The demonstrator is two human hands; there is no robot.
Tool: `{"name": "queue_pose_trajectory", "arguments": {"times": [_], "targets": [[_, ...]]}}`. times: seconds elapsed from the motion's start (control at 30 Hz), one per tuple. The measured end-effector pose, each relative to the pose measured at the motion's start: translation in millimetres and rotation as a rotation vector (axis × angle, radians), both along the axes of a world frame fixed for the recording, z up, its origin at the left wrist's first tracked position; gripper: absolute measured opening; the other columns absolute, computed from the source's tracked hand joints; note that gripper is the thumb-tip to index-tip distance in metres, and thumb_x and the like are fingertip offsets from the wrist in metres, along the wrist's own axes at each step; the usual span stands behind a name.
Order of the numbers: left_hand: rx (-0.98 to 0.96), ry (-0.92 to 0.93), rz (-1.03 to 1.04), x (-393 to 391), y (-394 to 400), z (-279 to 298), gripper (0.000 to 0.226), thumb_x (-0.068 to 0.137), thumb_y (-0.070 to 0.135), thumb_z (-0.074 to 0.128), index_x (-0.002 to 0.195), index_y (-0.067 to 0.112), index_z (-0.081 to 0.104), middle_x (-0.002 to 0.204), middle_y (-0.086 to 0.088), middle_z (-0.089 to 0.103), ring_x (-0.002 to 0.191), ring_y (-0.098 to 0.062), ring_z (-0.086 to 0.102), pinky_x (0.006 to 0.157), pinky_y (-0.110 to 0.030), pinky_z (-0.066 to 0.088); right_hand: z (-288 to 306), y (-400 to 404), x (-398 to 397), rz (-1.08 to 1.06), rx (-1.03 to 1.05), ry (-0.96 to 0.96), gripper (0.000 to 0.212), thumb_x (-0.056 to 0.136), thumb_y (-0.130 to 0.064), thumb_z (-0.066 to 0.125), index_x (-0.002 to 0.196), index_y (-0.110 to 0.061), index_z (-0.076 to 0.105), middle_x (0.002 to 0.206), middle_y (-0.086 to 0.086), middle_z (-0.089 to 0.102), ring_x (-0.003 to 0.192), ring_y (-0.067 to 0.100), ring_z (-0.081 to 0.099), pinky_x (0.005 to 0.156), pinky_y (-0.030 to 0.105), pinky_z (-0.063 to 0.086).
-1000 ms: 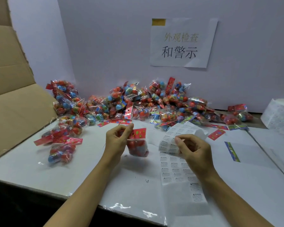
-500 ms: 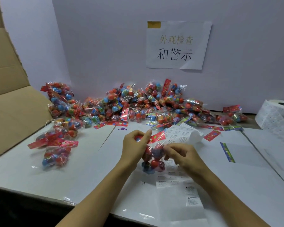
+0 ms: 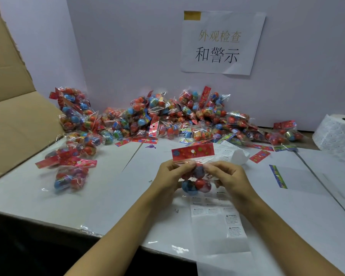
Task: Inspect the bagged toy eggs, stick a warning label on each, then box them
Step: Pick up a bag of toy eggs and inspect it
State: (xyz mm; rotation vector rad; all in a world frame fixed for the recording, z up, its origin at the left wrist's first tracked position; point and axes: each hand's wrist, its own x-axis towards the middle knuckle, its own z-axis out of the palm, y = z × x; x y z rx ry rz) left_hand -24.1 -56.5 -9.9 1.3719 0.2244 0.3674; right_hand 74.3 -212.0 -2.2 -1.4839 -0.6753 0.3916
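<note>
Crinkled clear cellophane, topped by a flat red card header (image 3: pixel 193 152) with a punched hang hole, made up the bag of toy eggs (image 3: pixel 195 181) held up over the white table (image 3: pixel 112 196), just in front of the person. The left hand (image 3: pixel 168 176) pinched the bag near its neck from one side, fingers curled round the film, and the right hand (image 3: pixel 230 176) pinched it from the other, thumb and fingertips pressed to the plastic. Smooth, rounded red and blue eggs bulged against the wrapping below the fingers. Judging by the grip, the labelling step was in hand: a warning sticker was probably being pressed on or smoothed, though no sticker could be made out on the bag itself. Beneath the hands lay a glossy backing strip of warning labels (image 3: pixel 219 220), partly stripped, with small printed rectangles left on it. Next would likely come setting this bag aside for boxing, toward the open brown corrugated cardboard box (image 3: pixel 10 116) at the left, then taking another from the heaped pile of bags (image 3: pixel 167 120) along the back wall. A few bags (image 3: pixel 72 166) lay apart at the left, and a thick white label roll (image 3: pixel 337 134) sat at the far right.
</note>
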Motion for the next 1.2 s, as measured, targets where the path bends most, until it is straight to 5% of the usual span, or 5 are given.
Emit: {"name": "queue_pose_trajectory", "arguments": {"times": [0.3,0.47,0.7,0.97,1.2], "targets": [[0.019,0.030,-0.041,-4.2,-7.2,2.8,0.035,0.098,0.038,0.066,0.084,0.008,0.077,0.076,-0.009,0.060,0.077,-0.015,0.057,0.064,-0.030,0.056,1.2,3.0,-7.2,0.077,-0.050,0.137,0.037,0.075,-0.046,0.075,0.082,-0.010,0.081,0.082,0.012,0.077,0.047,0.007,0.061,0.041,0.017,0.043],[-0.011,0.081,-0.005,-0.6,-8.5,-0.2,0.027,0.098,0.032,0.068,0.104,0.008,0.080,0.102,-0.020,0.076,0.099,-0.031,0.072,0.073,-0.038,0.062,-2.2,6.4,-2.6,-0.010,-0.089,0.164,0.031,0.083,-0.038,0.077,0.088,-0.008,0.081,0.091,0.018,0.077,0.081,0.034,0.075,0.069,0.043,0.062],[-0.086,0.139,0.041,3.5,-7.3,0.0,0.016,0.095,0.019,0.068,0.092,0.013,0.082,0.083,-0.009,0.071,0.074,-0.019,0.062,0.056,-0.029,0.056,-5.0,13.3,-5.5,-0.123,-0.010,0.194,0.013,0.082,-0.016,0.079,0.074,-0.006,0.080,0.081,0.019,0.075,0.074,0.026,0.073,0.068,0.035,0.060],[-0.088,0.067,-0.107,1.5,-10.6,-0.4,0.038,0.095,0.039,0.071,0.124,0.014,0.069,0.117,-0.012,0.074,0.111,-0.028,0.072,0.093,-0.046,0.060,-2.1,9.1,-7.5,-0.130,0.006,0.203,0.023,0.084,-0.037,0.077,0.088,-0.015,0.082,0.091,0.014,0.077,0.092,0.037,0.074,0.080,0.051,0.062],[-0.032,0.116,-0.275,-7.0,-5.4,1.9,0.044,0.089,0.032,0.079,0.120,0.003,0.069,0.116,-0.019,0.073,0.105,-0.033,0.073,0.085,-0.037,0.061,11.4,1.4,-7.5,-0.166,0.096,0.172,0.039,0.080,-0.052,0.070,0.087,-0.015,0.081,0.089,0.012,0.078,0.078,0.026,0.075,0.066,0.032,0.060]]}}
